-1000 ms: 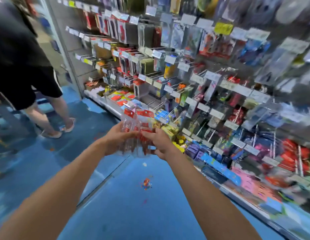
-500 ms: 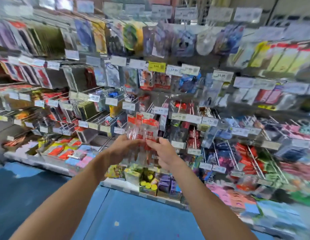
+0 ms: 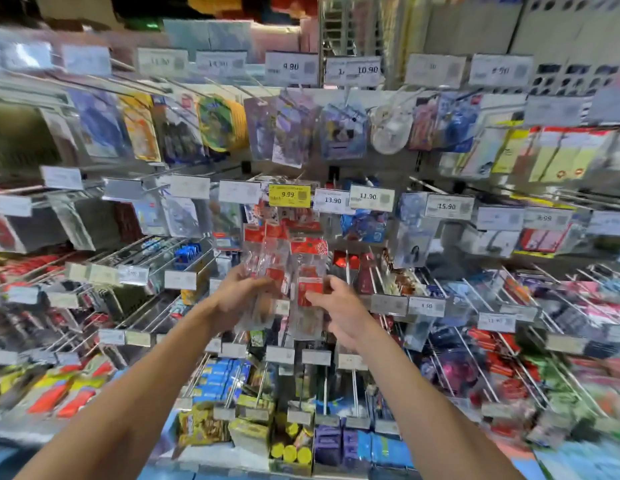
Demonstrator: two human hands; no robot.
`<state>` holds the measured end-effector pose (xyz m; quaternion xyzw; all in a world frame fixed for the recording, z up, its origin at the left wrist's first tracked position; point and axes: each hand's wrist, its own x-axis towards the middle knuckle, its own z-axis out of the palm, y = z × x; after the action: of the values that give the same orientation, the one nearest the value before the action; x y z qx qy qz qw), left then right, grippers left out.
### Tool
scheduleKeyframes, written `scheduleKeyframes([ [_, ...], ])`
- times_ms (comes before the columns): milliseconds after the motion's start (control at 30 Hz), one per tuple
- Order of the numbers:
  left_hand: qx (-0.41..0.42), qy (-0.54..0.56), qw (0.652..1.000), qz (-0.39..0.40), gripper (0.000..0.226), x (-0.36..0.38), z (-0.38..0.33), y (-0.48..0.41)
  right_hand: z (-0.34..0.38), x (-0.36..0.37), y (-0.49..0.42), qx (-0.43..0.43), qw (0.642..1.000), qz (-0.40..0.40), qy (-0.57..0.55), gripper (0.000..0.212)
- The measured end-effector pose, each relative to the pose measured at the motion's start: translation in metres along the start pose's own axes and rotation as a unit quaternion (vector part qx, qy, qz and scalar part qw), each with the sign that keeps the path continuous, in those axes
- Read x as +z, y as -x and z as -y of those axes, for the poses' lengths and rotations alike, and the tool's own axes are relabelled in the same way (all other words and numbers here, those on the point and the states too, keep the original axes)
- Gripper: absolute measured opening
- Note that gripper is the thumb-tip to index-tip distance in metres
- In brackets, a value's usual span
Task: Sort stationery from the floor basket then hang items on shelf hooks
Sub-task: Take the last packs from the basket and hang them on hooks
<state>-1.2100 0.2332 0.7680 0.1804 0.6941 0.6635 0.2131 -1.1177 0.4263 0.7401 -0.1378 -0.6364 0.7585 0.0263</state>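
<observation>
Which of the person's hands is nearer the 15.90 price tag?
Right. The right hand sits below and left of the 15.90 price tag; the left hand is farther left, beyond the red-topped packets both hold.

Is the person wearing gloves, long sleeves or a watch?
No. The left hand and the right hand are bare, with no gloves. The arms are bare too: no sleeves, watch or bracelet in view. Blur hides any rings.

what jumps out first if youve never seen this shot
Dead centre, the left hand and right hand hold up a bunch of clear red-topped packets against the display. Just above them one yellow price tag stands out among white ones, and crowded shelf hooks of hanging goods fill the view around.
</observation>
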Motion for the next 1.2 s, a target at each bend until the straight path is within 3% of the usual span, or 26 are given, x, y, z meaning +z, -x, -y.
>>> scheduleKeyframes([
  [67,0.008,-0.003,1.0,0.011,0.071,-0.001,-0.01,-0.019,0.004,-0.01,-0.021,0.004,1.0,-0.01,0.002,0.056],
  [100,0.019,-0.006,0.999,0.026,0.066,-0.001,-0.015,-0.027,0.006,-0.015,-0.029,0.003,1.0,-0.015,0.006,0.064],
  [167,0.051,-0.02,0.997,0.046,0.032,-0.003,-0.022,-0.043,0.008,-0.022,-0.046,0.007,0.999,-0.033,0.012,0.059],
  [233,0.078,-0.022,0.995,0.058,0.01,-0.005,-0.031,-0.051,0.009,-0.027,-0.063,0.005,0.998,-0.043,0.04,0.039],
  [367,0.129,-0.001,0.988,0.082,0.018,-0.012,-0.048,-0.066,0.01,-0.023,-0.086,0.005,0.993,-0.068,0.097,0.037],
  [533,0.175,-0.009,0.979,0.102,0.048,-0.028,-0.066,-0.086,0.017,-0.013,-0.097,0.0,0.989,-0.075,0.13,0.031],
  [633,0.167,-0.017,0.974,0.152,0.04,-0.034,-0.071,-0.088,0.019,-0.004,-0.095,-0.005,0.989,-0.088,0.122,0.035],
  [767,0.165,-0.04,0.964,0.206,0.045,-0.046,-0.065,-0.084,0.018,0.006,-0.092,0.024,0.988,-0.108,0.109,0.034],
  [833,0.145,-0.059,0.964,0.214,0.042,-0.058,-0.055,-0.082,0.011,0.015,-0.096,0.027,0.984,-0.119,0.127,0.043],
  [967,0.111,-0.109,0.963,0.22,0.018,-0.095,-0.03,-0.085,-0.002,0.037,-0.105,0.009,0.984,-0.136,0.113,0.034],
  [1100,0.067,-0.137,0.967,0.206,0.036,-0.129,-0.009,-0.081,-0.016,0.059,-0.103,0.018,0.99,-0.104,0.097,0.024],
  [1200,0.044,-0.149,0.973,0.17,0.018,-0.153,0.016,-0.08,-0.032,0.072,-0.1,0.028,0.992,-0.091,0.082,0.023],
])
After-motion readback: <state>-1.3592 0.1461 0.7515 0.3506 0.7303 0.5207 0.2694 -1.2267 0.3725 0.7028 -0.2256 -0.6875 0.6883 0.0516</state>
